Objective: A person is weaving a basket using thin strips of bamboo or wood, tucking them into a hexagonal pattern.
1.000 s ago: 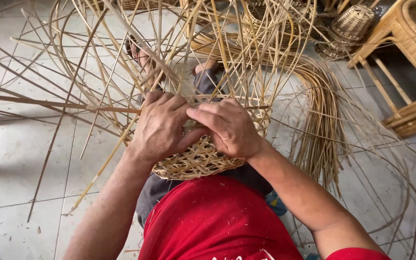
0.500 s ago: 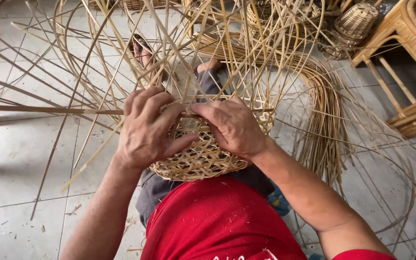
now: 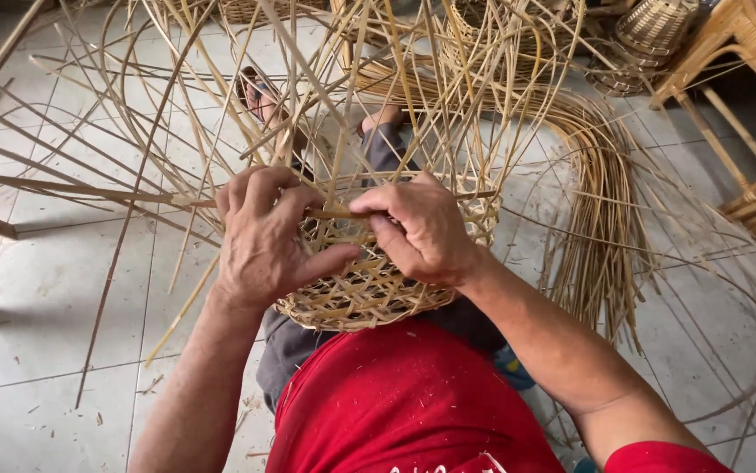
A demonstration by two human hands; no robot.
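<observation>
Red shirt (image 3: 413,403) at 6 o'clock. Half-woven cane basket (image 3: 369,293) on lap, centre. Left hand (image 3: 260,236) and right hand (image 3: 426,228) both pinch one flat strip (image 3: 330,213) at rim. Loose stakes (image 3: 220,105) fan toward 12; likely risk: strip kinks if bent hard.

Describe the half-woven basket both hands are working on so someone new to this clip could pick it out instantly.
Start at the red shirt at the bottom of the view; just above it, on the person's lap, sits the half-woven basket. The left hand and right hand both rest on it. Unlike the finished baskets at top right, it has only an open-lattice round base, with long loose strips fanning upward.
</observation>
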